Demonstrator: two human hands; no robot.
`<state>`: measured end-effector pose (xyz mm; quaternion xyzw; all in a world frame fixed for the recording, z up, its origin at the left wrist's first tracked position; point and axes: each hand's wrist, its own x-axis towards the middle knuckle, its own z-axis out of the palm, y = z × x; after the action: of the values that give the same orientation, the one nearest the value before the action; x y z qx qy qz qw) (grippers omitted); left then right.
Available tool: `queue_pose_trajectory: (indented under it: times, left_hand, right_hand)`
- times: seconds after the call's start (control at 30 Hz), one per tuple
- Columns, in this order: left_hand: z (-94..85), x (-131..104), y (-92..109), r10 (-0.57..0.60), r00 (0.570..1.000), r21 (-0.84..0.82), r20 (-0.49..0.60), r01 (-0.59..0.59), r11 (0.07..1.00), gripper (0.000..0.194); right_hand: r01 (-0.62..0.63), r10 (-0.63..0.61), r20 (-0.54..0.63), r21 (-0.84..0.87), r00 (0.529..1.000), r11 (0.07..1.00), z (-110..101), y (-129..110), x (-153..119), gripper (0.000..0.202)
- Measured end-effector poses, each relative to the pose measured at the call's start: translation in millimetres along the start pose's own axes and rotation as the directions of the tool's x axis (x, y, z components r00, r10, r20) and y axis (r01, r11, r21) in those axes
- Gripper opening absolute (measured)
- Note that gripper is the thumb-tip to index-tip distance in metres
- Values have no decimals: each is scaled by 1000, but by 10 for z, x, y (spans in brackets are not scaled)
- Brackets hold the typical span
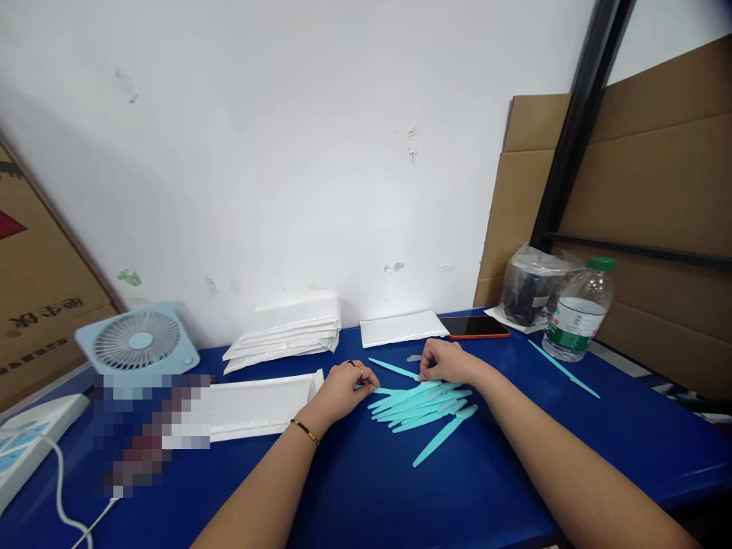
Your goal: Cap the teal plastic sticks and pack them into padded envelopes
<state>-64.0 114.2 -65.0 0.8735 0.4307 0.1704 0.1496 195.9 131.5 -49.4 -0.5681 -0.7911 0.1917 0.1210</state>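
A loose pile of flat turquoise plastic knife-shaped sticks (420,408) lies on the blue table in front of me; each has a tapered end and a wider end. My left hand (343,390), with a ring and a bracelet, pinches the tip of one stick at the pile's left side. My right hand (447,361) is closed over the back of the pile, its fingertips on the end of another turquoise stick (393,369) that points left. One stick (444,436) lies apart at the front, and another (563,368) lies far to the right.
White padded envelopes (286,328) are stacked by the wall, with another envelope (257,404) left of my hand. An envelope (403,328) and a phone (477,327) lie behind the pile. A bottle (579,313) stands right; a fan (139,341) and power strip (40,442) are left.
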Motion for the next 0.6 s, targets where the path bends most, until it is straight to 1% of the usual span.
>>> queue_pose_trajectory:
  times: [0.07,0.17,0.23,0.3,0.37,0.47,0.53,0.6]
  left_hand:
    - [18,0,20,30,999,-13,-15,-30,999,14]
    - [46,14,52,9,985,46,-170,-1,999,24]
    - [65,31,53,13,971,107,-239,13,994,28]
    - [82,48,32,19,975,163,-222,18,986,24]
    - [97,64,-1,-4,985,188,-171,37,981,24]
    - [112,89,-35,-41,991,159,-124,61,985,26]
    - [113,103,-39,-47,992,134,-119,63,989,26]
    - [101,109,-41,-75,989,125,-126,91,988,26]
  right_hand:
    - [32,-32,15,-13,999,999,15,-19,0,14]
    - [108,-108,3,-26,994,994,51,-17,15,13]
    - [203,-204,-24,-27,979,979,88,-28,33,13]
    - [303,-305,-58,-37,951,952,128,-58,58,12]
    - [359,-364,-92,-73,927,931,155,-95,84,12]
    - [375,-389,-112,-128,914,918,147,-121,110,15]
    - [381,-397,-100,-142,912,913,112,-99,111,16]
    - [374,-392,-104,-154,914,914,64,-41,101,16]
